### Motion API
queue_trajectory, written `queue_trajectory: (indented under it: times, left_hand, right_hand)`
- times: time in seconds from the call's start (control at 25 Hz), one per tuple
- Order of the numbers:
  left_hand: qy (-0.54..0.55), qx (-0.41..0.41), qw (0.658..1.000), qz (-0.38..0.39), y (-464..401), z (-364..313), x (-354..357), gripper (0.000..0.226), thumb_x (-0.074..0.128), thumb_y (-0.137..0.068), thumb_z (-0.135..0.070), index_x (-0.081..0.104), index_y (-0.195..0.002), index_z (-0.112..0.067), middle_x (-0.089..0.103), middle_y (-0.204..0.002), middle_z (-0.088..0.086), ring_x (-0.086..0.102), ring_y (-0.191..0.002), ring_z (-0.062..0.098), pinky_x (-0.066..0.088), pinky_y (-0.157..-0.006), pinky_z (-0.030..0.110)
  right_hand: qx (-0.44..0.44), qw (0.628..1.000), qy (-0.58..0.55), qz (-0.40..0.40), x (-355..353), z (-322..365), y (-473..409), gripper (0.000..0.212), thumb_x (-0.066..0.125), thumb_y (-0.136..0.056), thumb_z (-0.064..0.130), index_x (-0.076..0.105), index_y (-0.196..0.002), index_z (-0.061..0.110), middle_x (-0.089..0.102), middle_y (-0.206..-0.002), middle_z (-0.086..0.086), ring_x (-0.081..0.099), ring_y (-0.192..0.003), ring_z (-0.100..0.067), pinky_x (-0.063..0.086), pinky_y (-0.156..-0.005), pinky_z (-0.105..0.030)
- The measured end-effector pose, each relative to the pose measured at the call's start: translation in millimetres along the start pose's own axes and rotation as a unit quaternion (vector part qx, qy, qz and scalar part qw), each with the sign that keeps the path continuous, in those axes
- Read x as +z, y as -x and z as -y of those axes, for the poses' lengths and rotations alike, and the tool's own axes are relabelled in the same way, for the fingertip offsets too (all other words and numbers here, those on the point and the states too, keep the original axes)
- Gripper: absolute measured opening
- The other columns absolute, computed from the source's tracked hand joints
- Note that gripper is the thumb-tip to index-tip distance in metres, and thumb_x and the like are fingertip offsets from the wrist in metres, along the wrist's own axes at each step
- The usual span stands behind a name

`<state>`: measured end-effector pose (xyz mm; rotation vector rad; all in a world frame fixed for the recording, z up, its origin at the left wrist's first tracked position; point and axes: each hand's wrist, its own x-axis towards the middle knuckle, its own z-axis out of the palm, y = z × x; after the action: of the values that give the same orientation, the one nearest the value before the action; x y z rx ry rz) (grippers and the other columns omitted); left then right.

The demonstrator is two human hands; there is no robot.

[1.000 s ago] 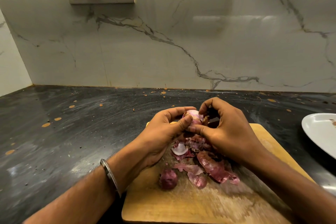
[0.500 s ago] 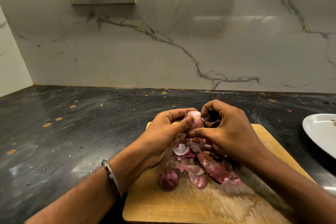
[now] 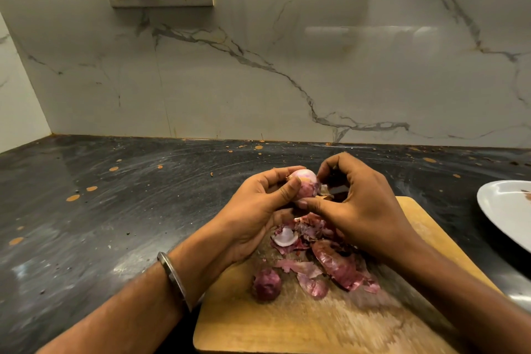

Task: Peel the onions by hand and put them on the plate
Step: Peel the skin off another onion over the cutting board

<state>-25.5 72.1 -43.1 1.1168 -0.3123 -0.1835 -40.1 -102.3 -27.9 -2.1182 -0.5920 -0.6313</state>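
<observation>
plate (image 3: 500, 210) cut off at right edge, onion (image 3: 306, 185) underside hidden by hands, board's (image 3: 301, 325) near edge blurred

Both forearms are bare, no sleeves are visible. On the left wrist, in the lower left of the frame, sits a plain metal bangle (image 3: 174, 279), silver-grey, smooth and round. No rings show on the fingers (image 3: 283, 194).

Worn wooden board (image 3: 330, 325), glossy dark speckled stone counter (image 3: 115, 210), polished marble wall (image 3: 287, 66), papery onion skins (image 3: 336, 264).
</observation>
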Motion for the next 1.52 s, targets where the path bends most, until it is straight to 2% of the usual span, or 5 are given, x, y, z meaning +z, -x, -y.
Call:
queue_trajectory:
  times: [0.56,0.84,1.0,1.16,1.52]
  left_hand:
    - [0.02,-0.015,1.0,0.009,2.1,1.7,4.8,0.043,0.057,-0.087,-0.015,0.059,-0.124,0.007,0.069,-0.109,0.024,0.072,-0.089,0.023,0.059,-0.069,0.024]
    - [0.015,-0.017,1.0,0.02,3.2,-2.1,3.5,0.04,0.058,-0.087,-0.019,0.063,-0.118,0.006,0.071,-0.108,0.022,0.071,-0.091,0.021,0.059,-0.072,0.024]
    - [0.015,-0.019,1.0,0.014,3.3,-1.1,3.7,0.042,0.061,-0.083,-0.018,0.062,-0.122,-0.001,0.071,-0.108,0.02,0.071,-0.092,0.023,0.061,-0.071,0.026]
    - [0.017,-0.017,0.999,0.024,2.6,-1.5,2.6,0.04,0.059,-0.087,-0.017,0.062,-0.123,0.0,0.071,-0.109,0.02,0.071,-0.092,0.021,0.06,-0.074,0.025]
    - [-0.013,-0.006,1.0,0.026,2.0,-2.8,-0.9,0.043,0.063,-0.086,-0.014,0.06,-0.129,-0.009,0.069,-0.111,0.015,0.069,-0.086,0.015,0.057,-0.064,0.023]
  right_hand:
    - [-0.047,0.998,0.03,-0.016,-0.1,-0.7,-0.5,0.051,0.089,-0.059,0.045,0.057,-0.087,0.017,0.059,-0.082,0.004,0.06,-0.075,-0.015,0.052,-0.062,-0.03]
    - [-0.054,0.998,0.025,-0.02,1.4,0.4,-0.2,0.039,0.091,-0.065,0.031,0.054,-0.071,0.02,0.057,-0.082,0.003,0.056,-0.071,-0.013,0.049,-0.061,-0.028]
    - [-0.017,1.0,-0.023,0.0,0.8,-1.1,0.1,0.046,0.093,-0.065,0.023,0.055,-0.09,0.02,0.06,-0.076,0.003,0.056,-0.062,-0.012,0.049,-0.054,-0.026]
    - [-0.015,0.999,-0.035,0.008,1.9,-3.3,0.4,0.038,0.09,-0.069,0.023,0.058,-0.09,0.018,0.062,-0.072,0.005,0.058,-0.06,-0.009,0.049,-0.053,-0.022]
    - [-0.013,0.999,-0.041,-0.012,-1.3,-1.4,-0.4,0.037,0.082,-0.077,0.026,0.065,-0.111,0.024,0.066,-0.104,0.009,0.066,-0.092,-0.003,0.058,-0.075,-0.026]
